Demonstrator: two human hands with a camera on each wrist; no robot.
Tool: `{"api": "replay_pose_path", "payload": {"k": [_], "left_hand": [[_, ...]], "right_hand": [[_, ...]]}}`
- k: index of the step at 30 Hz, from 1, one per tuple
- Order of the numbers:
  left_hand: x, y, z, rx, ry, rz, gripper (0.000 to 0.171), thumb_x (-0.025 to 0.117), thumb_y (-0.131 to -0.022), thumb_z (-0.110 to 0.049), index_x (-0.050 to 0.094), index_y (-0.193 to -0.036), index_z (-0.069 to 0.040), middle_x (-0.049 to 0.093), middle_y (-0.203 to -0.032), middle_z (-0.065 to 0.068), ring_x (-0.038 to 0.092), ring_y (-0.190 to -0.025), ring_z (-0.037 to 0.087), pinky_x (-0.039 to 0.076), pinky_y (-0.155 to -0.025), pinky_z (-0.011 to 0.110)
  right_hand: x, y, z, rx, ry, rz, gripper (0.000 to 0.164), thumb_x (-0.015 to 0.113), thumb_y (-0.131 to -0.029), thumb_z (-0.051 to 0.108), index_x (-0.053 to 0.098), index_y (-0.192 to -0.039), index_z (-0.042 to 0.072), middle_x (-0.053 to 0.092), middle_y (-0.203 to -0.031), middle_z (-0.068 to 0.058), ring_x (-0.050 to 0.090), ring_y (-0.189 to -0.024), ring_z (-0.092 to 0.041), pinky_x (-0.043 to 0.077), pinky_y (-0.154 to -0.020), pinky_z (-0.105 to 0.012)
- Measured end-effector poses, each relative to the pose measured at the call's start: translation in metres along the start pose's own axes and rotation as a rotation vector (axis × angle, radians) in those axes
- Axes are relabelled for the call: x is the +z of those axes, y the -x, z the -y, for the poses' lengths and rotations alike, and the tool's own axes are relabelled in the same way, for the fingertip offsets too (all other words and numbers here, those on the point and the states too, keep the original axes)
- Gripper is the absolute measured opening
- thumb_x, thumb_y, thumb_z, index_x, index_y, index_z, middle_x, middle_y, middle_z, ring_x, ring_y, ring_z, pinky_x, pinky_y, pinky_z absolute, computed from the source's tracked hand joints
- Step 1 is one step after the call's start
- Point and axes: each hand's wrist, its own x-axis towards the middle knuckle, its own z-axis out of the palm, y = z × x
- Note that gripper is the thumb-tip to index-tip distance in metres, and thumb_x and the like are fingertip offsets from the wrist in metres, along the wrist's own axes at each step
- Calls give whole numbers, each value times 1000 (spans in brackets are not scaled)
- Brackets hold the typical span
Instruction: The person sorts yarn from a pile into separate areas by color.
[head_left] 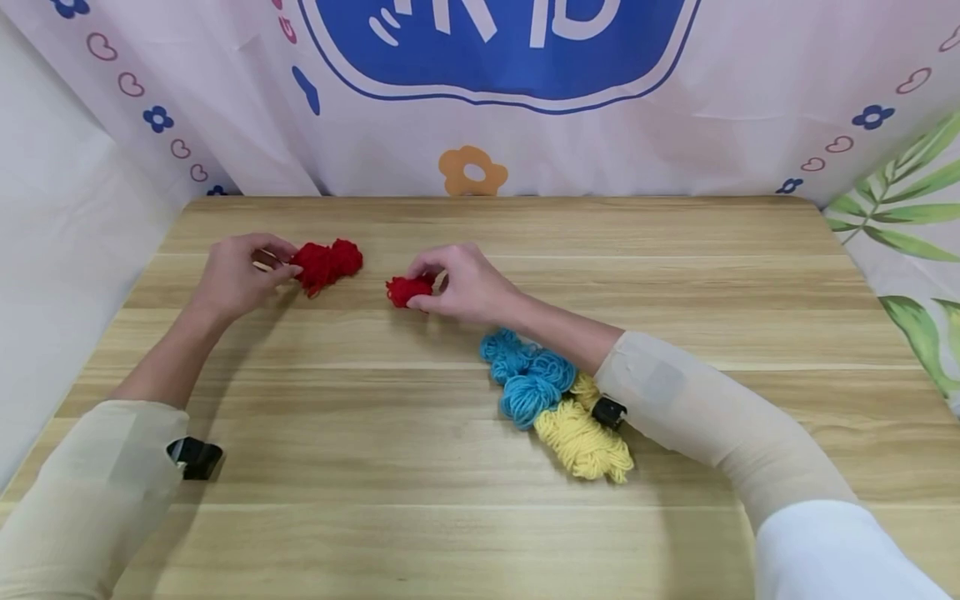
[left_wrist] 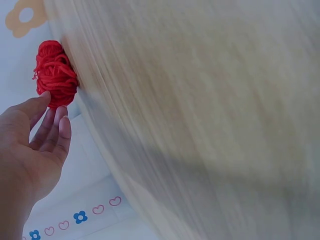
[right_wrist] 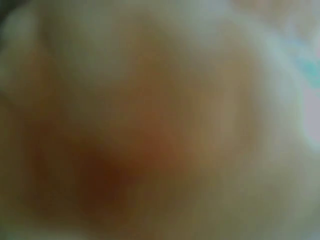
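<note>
Toward the back left of the table, my left hand pinches the near end of a bundle of red yarn between thumb and fingertips. The left wrist view shows the same red yarn, loosely wound, with the thumb on one side and fingers at its end. To the right of it, my right hand grips a smaller red yarn ball between thumb and fingers, partly hidden by them. The right wrist view is a blur.
Several blue yarn balls lie below my right hand, touching a yellow yarn bundle. More yellow yarn is partly covered by the right forearm. A printed cloth hangs behind the wooden table's back edge.
</note>
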Motion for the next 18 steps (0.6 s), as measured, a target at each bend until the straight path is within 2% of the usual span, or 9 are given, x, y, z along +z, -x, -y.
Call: {"api": "replay_pose_path", "payload": {"k": [14, 18], "left_hand": [[1, -1, 2, -8, 7, 12, 23, 70, -97, -2, 69, -118, 8, 67, -115, 30, 65, -100, 41, 48, -60, 10], [0, -1, 1, -4, 3, 8, 23, 70, -97, -2, 70, -117, 8, 67, -114, 30, 66, -97, 35, 48, -60, 10]], "right_hand": [[-7, -8, 4, 33, -23, -2, 26, 82, -90, 11, 75, -113, 2, 75, -108, -8, 68, -96, -16, 58, -80, -21], [-9, -12, 6, 46, -19, -9, 27, 82, -90, 13, 75, -114, 3, 75, -110, -8, 68, -99, -16, 57, -82, -21]]}}
